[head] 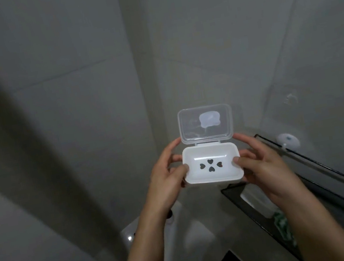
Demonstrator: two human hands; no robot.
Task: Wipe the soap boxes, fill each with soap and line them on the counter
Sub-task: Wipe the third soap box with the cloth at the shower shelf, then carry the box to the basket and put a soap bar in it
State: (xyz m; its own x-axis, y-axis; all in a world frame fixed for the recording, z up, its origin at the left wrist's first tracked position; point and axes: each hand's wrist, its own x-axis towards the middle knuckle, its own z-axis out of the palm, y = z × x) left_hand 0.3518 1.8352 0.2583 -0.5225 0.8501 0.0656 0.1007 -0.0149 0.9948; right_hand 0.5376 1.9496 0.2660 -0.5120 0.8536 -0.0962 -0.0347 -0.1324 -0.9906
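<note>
white soap box [212,167] held up in mid-air before the grey tiled wall [65,80], left hand [166,184] and right hand [262,165] each pinching an end, likely for inspection; clear lid [206,124] hinged open, tray bare, heart-shaped drain holes; no readable writing

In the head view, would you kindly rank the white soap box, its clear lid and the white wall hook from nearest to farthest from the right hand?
1. White soap box: in right hand.
2. Clear lid: hinged open, above.
3. White wall hook: farther right, on wall.
</note>
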